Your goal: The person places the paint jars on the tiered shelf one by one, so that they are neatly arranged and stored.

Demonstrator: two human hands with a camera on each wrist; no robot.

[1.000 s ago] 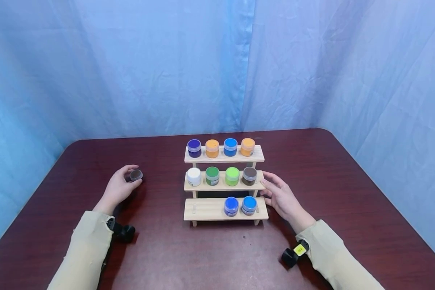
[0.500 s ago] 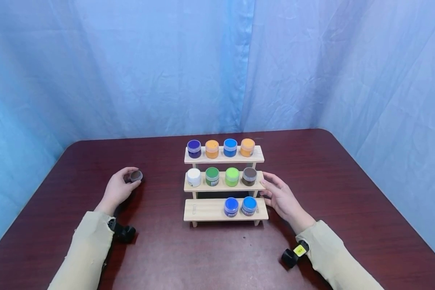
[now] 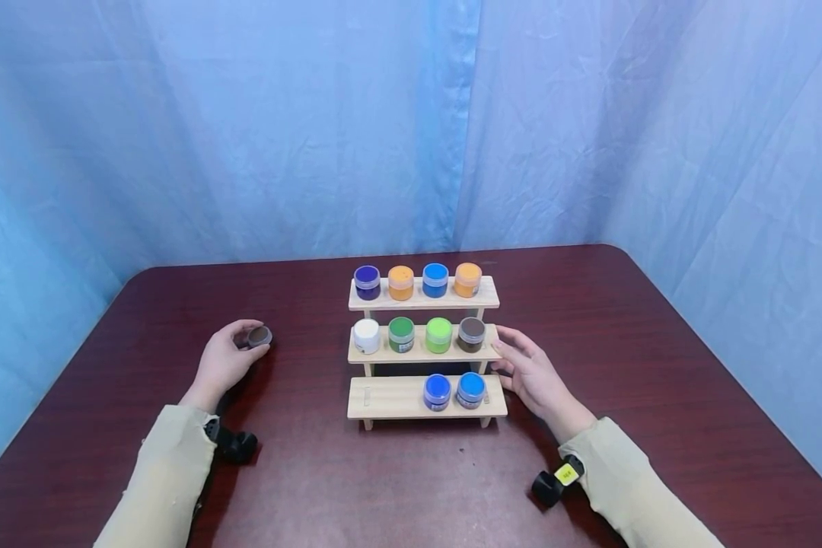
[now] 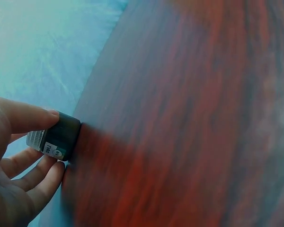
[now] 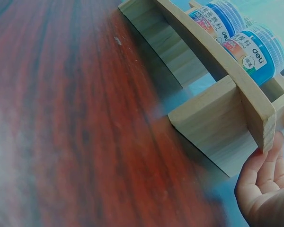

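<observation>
Left hand (image 3: 224, 361) pinches a small dark brown jar (image 3: 259, 336) between thumb and fingertips, left of centre in the head view, low over the dark red table (image 3: 657, 365). Left wrist view: thumb on the jar's (image 4: 57, 138) lid end, fingers (image 4: 35, 172) curled beneath, label showing; whether the jar touches the table, can't tell.

Right hand (image 3: 534, 374), right of centre, fingers straight and relaxed, fingertips against the right end of the wooden three-step rack (image 3: 383, 397), at the middle shelf's edge. Right wrist view: a fingertip (image 5: 270, 150) touches the shelf end, lower right of frame, holding nothing.

Rack sits mid-frame. Top shelf: dark blue jar (image 3: 366, 281), orange jar (image 3: 400, 281), blue jar (image 3: 434, 278), second orange jar (image 3: 467, 278). Middle: white jar (image 3: 366, 335), green jar (image 3: 401, 333), light green jar (image 3: 438, 333), grey-brown jar (image 3: 471, 333). Bottom shelf: two blue jars (image 3: 437, 390) on its right half. Pale blue curtain (image 3: 315, 114) behind.
</observation>
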